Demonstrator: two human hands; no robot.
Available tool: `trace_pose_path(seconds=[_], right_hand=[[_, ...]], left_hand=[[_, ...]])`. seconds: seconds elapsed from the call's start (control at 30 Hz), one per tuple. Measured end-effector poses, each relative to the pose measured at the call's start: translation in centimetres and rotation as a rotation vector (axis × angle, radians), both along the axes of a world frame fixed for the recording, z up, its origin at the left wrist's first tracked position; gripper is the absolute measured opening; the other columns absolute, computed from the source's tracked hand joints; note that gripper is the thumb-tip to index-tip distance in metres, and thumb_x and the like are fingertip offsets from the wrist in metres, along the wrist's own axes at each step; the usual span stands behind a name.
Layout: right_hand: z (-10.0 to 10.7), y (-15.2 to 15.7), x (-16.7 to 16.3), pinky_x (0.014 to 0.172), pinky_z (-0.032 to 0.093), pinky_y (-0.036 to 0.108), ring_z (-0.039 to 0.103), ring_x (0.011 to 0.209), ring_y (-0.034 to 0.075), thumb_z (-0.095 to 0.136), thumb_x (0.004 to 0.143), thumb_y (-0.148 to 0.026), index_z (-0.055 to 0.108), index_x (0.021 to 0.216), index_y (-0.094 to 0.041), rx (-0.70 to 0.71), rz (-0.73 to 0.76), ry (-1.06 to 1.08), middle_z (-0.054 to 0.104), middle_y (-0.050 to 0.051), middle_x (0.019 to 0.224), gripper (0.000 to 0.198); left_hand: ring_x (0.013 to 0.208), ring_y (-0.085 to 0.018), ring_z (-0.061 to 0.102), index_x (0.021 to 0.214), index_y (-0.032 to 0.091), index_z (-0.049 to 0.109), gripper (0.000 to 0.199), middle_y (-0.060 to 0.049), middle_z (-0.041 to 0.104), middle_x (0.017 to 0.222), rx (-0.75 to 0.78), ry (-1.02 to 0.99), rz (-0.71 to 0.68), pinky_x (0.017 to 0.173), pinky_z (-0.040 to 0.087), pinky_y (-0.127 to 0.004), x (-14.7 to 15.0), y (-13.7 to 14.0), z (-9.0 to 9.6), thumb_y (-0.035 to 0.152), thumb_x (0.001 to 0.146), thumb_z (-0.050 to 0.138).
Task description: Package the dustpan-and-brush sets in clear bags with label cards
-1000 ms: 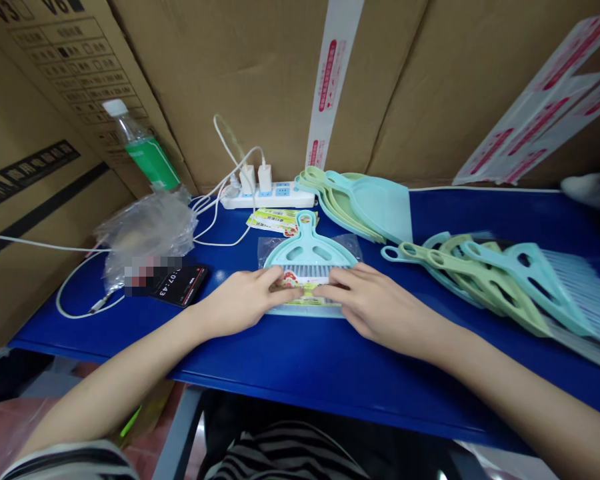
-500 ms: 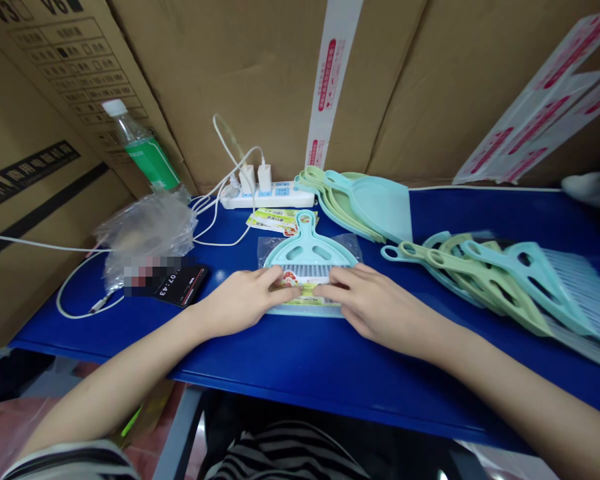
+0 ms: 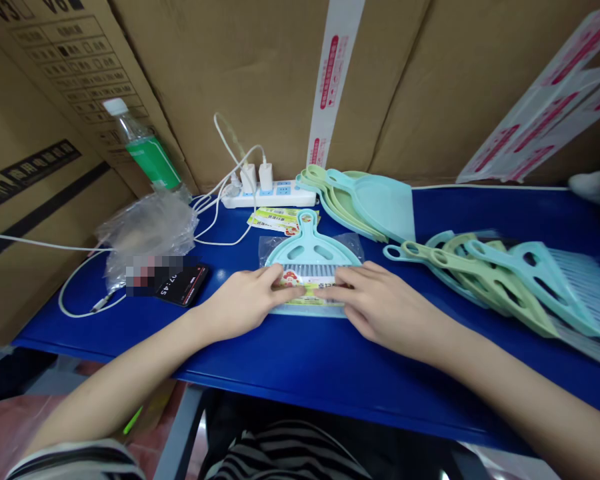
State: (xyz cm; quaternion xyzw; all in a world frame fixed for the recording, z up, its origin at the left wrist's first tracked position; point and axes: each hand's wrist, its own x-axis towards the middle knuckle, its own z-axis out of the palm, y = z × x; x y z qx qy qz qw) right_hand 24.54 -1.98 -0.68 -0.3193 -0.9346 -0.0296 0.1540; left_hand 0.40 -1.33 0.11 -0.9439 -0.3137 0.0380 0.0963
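A light-blue dustpan and brush set [image 3: 307,241] lies in front of me, its handle pointing away and the grey bristles toward me. Clear plastic wrap [image 3: 353,244] sticks out on both sides of it. Across the lower part is a yellow and white label card [image 3: 325,300] with a red printed figure. My left hand [image 3: 243,301] grips the left edge, thumb lying on the card. On the opposite edge, my right hand [image 3: 383,305] is closed with its thumb on the card too. Both hands partly cover the lower corners of the set.
Several dustpans [image 3: 387,205] are stacked behind to the right, with several brushes [image 3: 495,280] nearer on the right. More label cards [image 3: 273,219] lie by a power strip [image 3: 300,195] with cables. Left are a phone [image 3: 186,285], crumpled plastic bags [image 3: 147,223] and a bottle [image 3: 153,160].
Both hands keep their hold at the edges of the set. The fingers of my right hand have shifted slightly, and more of the card's print shows beside them. The view has moved a little.
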Motion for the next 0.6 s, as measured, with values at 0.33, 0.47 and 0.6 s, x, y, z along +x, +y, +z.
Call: trace_pose_path(seconds=[0.33, 0.47, 0.6], right_hand=[[0.9, 0.3, 1.1, 0.065, 0.038, 0.03, 0.056, 0.071, 0.018, 0.054, 0.074, -0.001, 0.078, 0.094, -0.027, -0.035, -0.064, -0.051, 0.061, 0.003, 0.073, 0.04], [1.1, 0.3, 1.7, 0.065, 0.039, 0.031, 0.054, 0.067, 0.017, 0.051, 0.075, -0.002, 0.078, 0.092, -0.028, -0.043, -0.078, -0.071, 0.061, 0.003, 0.071, 0.042], [1.3, 0.5, 2.3, 0.064, 0.04, 0.032, 0.053, 0.063, 0.017, 0.047, 0.076, -0.003, 0.079, 0.089, -0.028, -0.068, -0.093, -0.108, 0.06, 0.003, 0.068, 0.043]], left_hand=[[0.078, -0.017, 0.06, 0.121, 0.032, 0.065, 0.045, -0.005, 0.054, 0.094, 0.006, -0.036, 0.04, 0.06, 0.05, -0.026, -0.4, 0.0, 0.9, 0.008, 0.089, 0.046], [0.075, -0.016, 0.058, 0.119, 0.034, 0.068, 0.048, -0.004, 0.054, 0.091, 0.002, -0.039, 0.047, 0.059, 0.048, -0.025, -0.9, 0.2, 1.4, 0.006, 0.087, 0.045], [0.073, -0.015, 0.056, 0.115, 0.034, 0.07, 0.051, -0.003, 0.054, 0.084, -0.032, -0.055, 0.018, 0.059, 0.046, -0.024, -1.5, 0.8, 1.8, 0.003, 0.085, 0.044]])
